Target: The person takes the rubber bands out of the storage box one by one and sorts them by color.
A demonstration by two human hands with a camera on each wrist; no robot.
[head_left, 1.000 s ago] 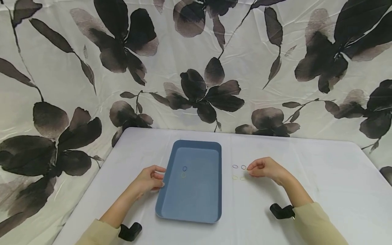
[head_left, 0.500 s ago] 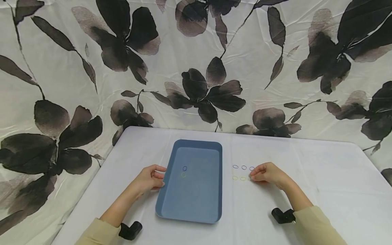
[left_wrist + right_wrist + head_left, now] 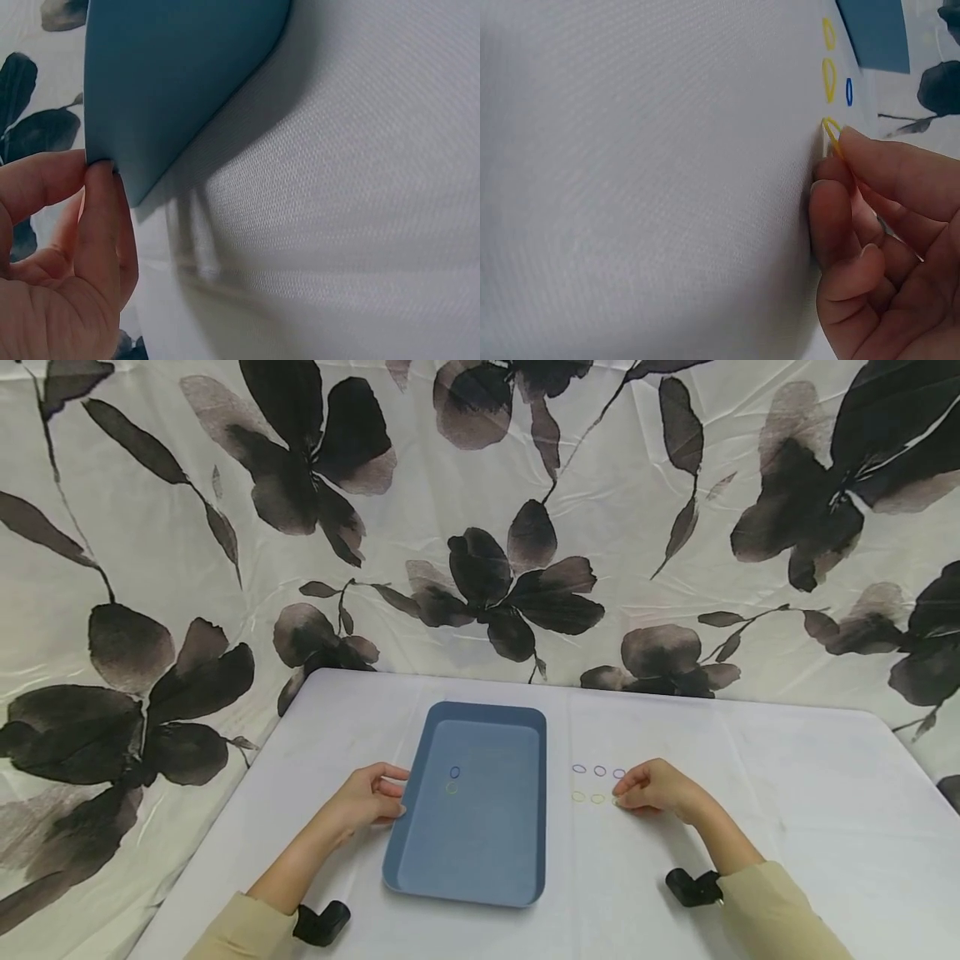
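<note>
My left hand pinches the left rim of a blue rectangular tray between thumb and fingers. Inside the tray lie one blue rubber band and one yellow rubber band. Right of it, on the white cloth, are a row of three blue bands and, nearer me, a row of yellow bands. At the right end of the yellow row, my right hand pinches a yellow rubber band by thumb and fingertip; the fingers partly cover it in the head view.
A white cloth covers the table, whose far edge meets a hanging floral sheet. A black wrist device sits by the left sleeve, and another black device by the right one.
My right hand has moved from the blue row toward the near yellow row, and a third blue band now lies at that row's right end. The left hand keeps its hold on the tray.
</note>
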